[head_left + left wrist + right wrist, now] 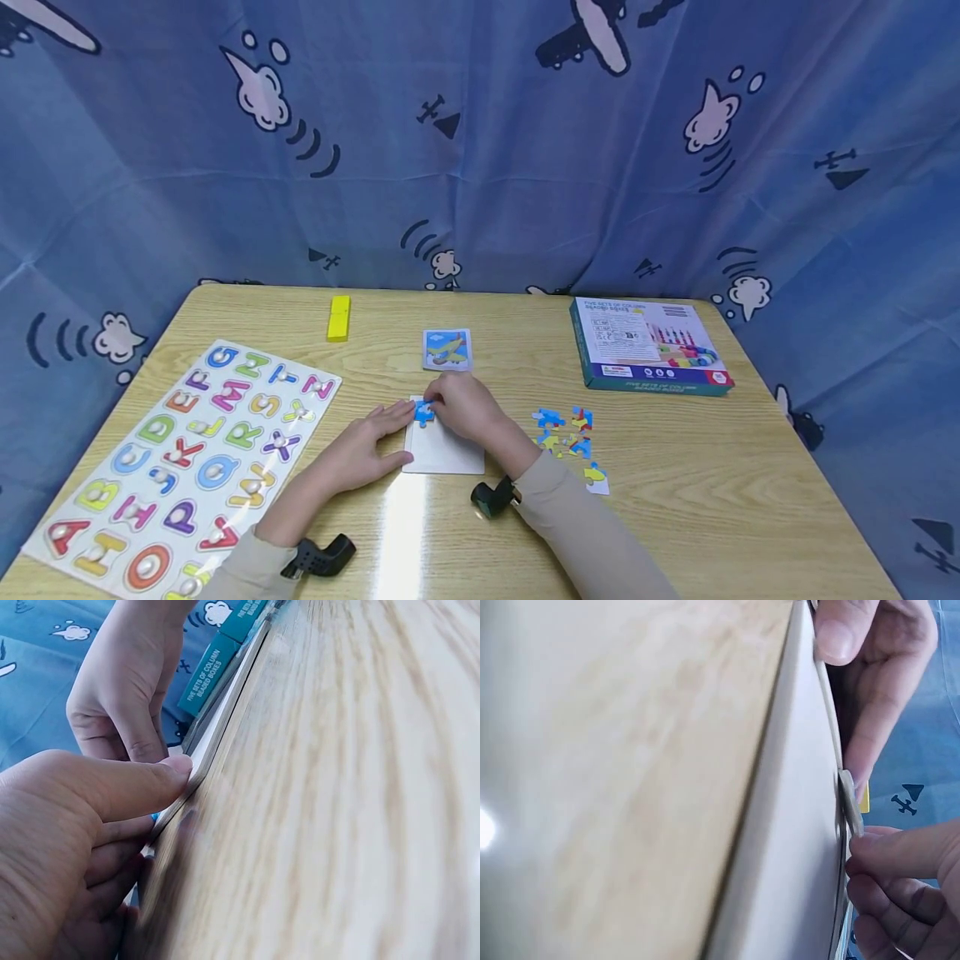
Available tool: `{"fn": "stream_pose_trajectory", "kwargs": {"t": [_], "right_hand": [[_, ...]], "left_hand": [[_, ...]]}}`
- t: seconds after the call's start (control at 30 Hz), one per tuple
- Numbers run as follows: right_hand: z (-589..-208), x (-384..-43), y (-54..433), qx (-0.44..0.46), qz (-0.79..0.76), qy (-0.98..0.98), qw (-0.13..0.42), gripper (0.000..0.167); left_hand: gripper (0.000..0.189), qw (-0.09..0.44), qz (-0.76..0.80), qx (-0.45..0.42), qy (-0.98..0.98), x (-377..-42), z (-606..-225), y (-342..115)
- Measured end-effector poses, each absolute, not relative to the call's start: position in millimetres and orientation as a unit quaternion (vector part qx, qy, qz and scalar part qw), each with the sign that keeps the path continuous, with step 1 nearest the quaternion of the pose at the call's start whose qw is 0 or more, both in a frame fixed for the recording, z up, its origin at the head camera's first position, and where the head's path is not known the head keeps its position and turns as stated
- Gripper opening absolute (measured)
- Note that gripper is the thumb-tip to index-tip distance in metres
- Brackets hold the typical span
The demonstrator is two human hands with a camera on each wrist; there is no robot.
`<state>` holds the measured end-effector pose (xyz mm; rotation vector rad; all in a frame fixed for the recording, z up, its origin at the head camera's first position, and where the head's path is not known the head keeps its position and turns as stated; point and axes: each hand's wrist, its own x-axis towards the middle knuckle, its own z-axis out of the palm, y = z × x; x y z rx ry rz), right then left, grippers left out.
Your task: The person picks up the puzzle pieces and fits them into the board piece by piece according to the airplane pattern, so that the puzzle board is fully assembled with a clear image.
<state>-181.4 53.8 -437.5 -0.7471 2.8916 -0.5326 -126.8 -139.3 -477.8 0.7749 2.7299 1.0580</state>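
A white puzzle board (447, 452) lies flat in front of me on the table. At its top left corner, my right hand (467, 408) pinches a blue jigsaw piece (423, 414). The right wrist view shows this piece edge-on and slightly tilted, its rim between my fingertips. My left hand (362, 452) rests along the board's left side, fingers extended toward the piece and thumb against the board's edge. Loose jigsaw pieces (582, 447), blue, yellow and red, lie to the right. Just behind the board is a small picture card (447, 350) with a yellow airplane.
A large alphabet peg board (201, 471) covers the left of the table. Two yellow blocks (339, 318) lie at the back left. A teal-edged box (649, 346) sits at the back right. Behind the table hangs a blue curtain (480, 150).
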Motion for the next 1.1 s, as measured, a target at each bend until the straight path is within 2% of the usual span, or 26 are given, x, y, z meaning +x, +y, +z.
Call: {"fn": "stream_pose_trajectory", "kwargs": {"t": [0.6,0.9,1.1], "right_hand": [[-441,-180,51,-0.268,-0.171,0.948,0.032,0.01],[-433,-180,63,-0.261,-0.188,0.943,0.079,0.02],[-420,-176,90,-0.243,-0.267,0.927,0.104,0.032]], "left_hand": [[0.058,0.062,0.305,0.317,0.896,-129,-471,-138],[0.058,0.065,0.303,0.315,0.897,-130,-472,-137],[0.064,0.069,0.304,0.311,0.898,-130,-472,-137]]}}
